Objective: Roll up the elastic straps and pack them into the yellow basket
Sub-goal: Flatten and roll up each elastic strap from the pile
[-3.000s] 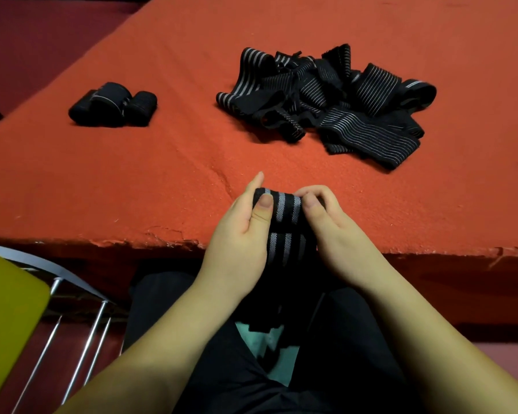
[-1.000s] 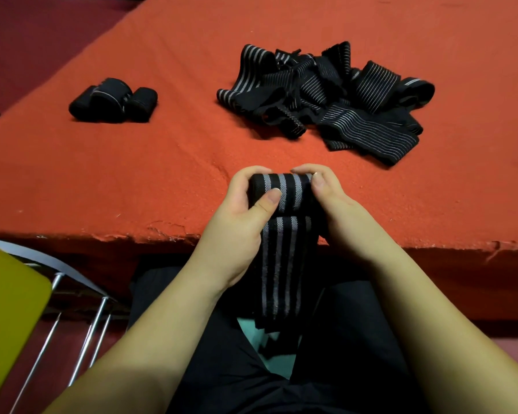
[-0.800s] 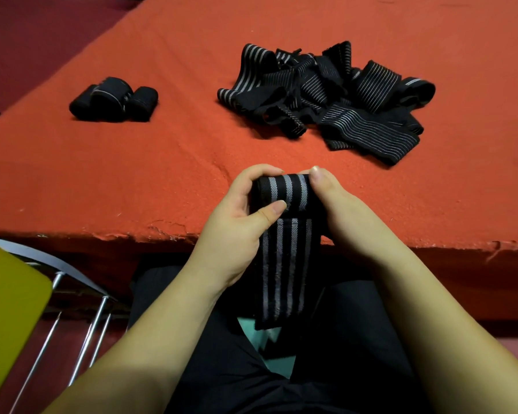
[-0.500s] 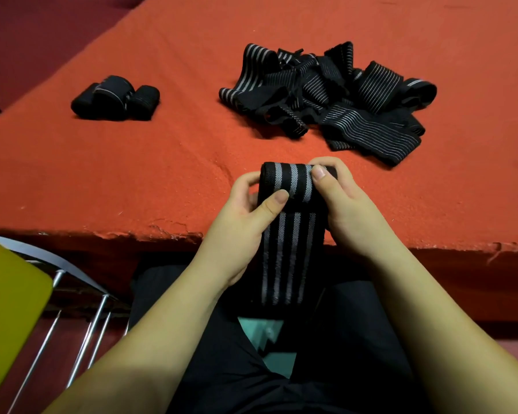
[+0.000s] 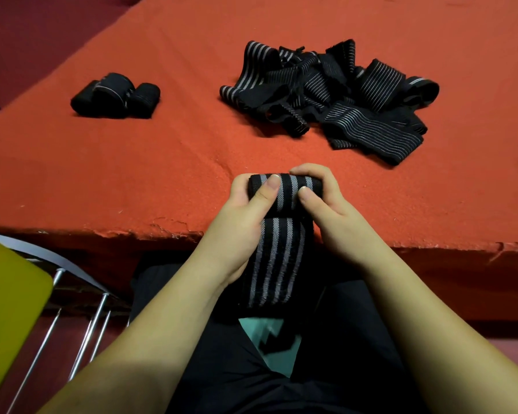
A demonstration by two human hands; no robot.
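Red-orange table surface (image 5: 162, 162) fills upper two thirds of frame. Pile of unrolled striped straps (image 5: 326, 94) upper right of centre. Rolled straps (image 5: 115, 95), black, grouped upper left. Yellow object (image 5: 3, 309) at lower left edge; cannot tell if basket. Centre: left hand (image 5: 240, 228) and right hand (image 5: 329, 216) both grasp striped strap roll (image 5: 284, 189) at table's near edge, fingers curled round it, thumbs on top; loose tail hangs down below edge.
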